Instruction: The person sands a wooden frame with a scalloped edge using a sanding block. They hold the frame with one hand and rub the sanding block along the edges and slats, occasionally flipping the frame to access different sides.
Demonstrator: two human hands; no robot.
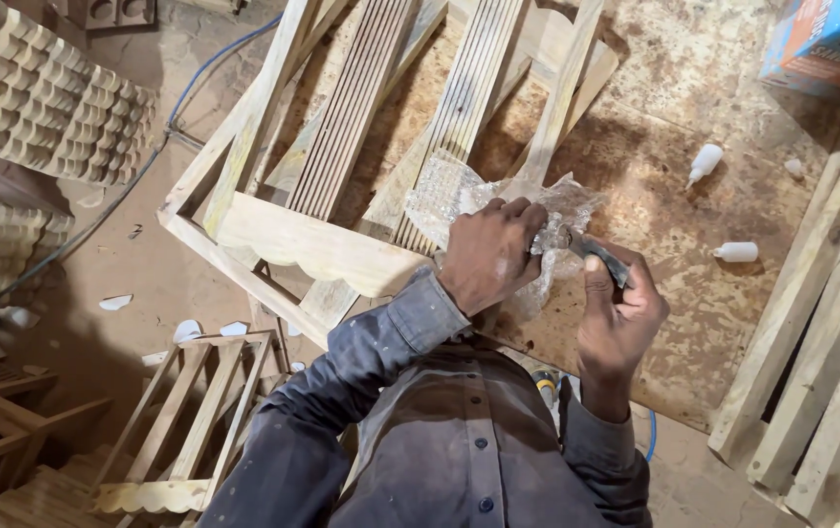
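The bubble wrap (459, 200) lies crumpled on the chipboard table (674, 196), pressed under the closed left hand (488, 254). The right hand (620, 313) grips a dark tool (598, 256) beside it. Two small white bottles (706, 162) lie nearby, and slatted wooden frames (342, 127) crowd the table's far side.

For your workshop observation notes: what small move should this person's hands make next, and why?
Probably draw the dark narrow tool in the right hand through the clear bubble wrap, since the left hand already pins the wrap to the board and the tool's tip meets it.
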